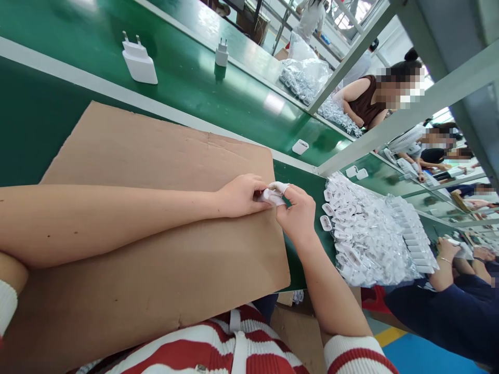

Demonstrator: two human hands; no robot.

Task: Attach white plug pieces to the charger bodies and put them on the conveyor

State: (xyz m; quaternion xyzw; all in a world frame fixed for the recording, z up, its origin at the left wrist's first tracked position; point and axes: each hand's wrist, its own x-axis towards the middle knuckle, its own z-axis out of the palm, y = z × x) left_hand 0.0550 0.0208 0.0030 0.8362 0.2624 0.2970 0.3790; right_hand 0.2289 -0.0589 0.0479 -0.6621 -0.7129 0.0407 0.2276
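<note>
Just past the right edge of the cardboard sheet (163, 239), both hands meet around a small white charger housing (272, 196). My left hand (242, 196) comes in from the left, its thumb and fingers closed on the near end of the piece. My right hand (298, 212) pinches the other end, with white coverings on its thumb and index fingertips. The fingers hide much of the piece, so its prongs or openings cannot be made out.
White plug chargers (140, 62) stand spaced along the green conveyor belt (183, 67) beyond a pale rail. Right of my hands lies a big heap of white charger housings (362, 234) on plastic. A metal post (354, 57) rises nearby. Co-workers (366, 98) sit along the line.
</note>
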